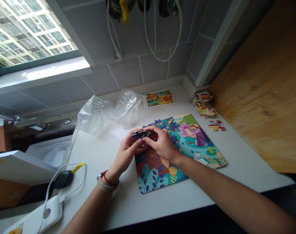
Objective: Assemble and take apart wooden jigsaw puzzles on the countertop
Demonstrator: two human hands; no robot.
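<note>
Both hands meet over the upper left of a colourful jigsaw puzzle [186, 152] lying on the white counter. Dark jigsaw pieces [139, 135], stacked together, are gripped between my left hand [129, 146] and my right hand [162, 144]. The left thumb presses on the near side of the stack, and the right thumb and fingers close around its right end. Most of the puzzle picture is joined: leaves, flowers, a rabbit and a purple figure show. My hands hide part of its left side.
Crumpled clear plastic bags [125, 107] and a small picture card [159, 98] lie toward the wall. At the right, a pile of loose pieces [203, 104] stands beside a few separate pieces [216, 125]. A white power strip [40, 217] with a cable is at lower left.
</note>
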